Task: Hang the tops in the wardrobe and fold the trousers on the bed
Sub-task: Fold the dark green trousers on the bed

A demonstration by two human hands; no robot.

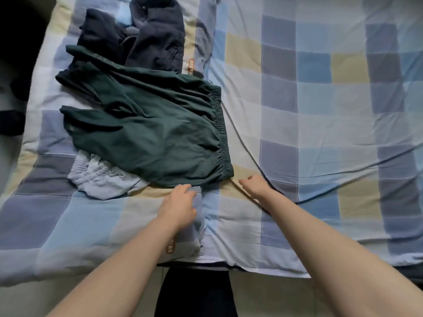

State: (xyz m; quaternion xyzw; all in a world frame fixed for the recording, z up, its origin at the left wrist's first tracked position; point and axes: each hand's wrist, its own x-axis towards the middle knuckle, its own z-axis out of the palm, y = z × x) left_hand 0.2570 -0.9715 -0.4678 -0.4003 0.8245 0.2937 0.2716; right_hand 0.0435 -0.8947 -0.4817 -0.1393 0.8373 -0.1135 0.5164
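Two hands: my left hand (180,202) lay spread beside green trousers (146,129) on the bed (320,110); my right hand (254,185) loosely curled, holding nothing. Orange label (170,245) unreadable.

Your green trousers (146,124) cover most of the pale grey garment (100,177); the navy garments (137,35) run past the top edge, possibly trousers.

Dark green elastic-waist trousers (146,131) lie left of centre on the checked patchwork bedcover (320,110). Crumpled navy garments (137,35) sit behind them; pale grey gathered-waist garment (100,177) partly under their near-left edge
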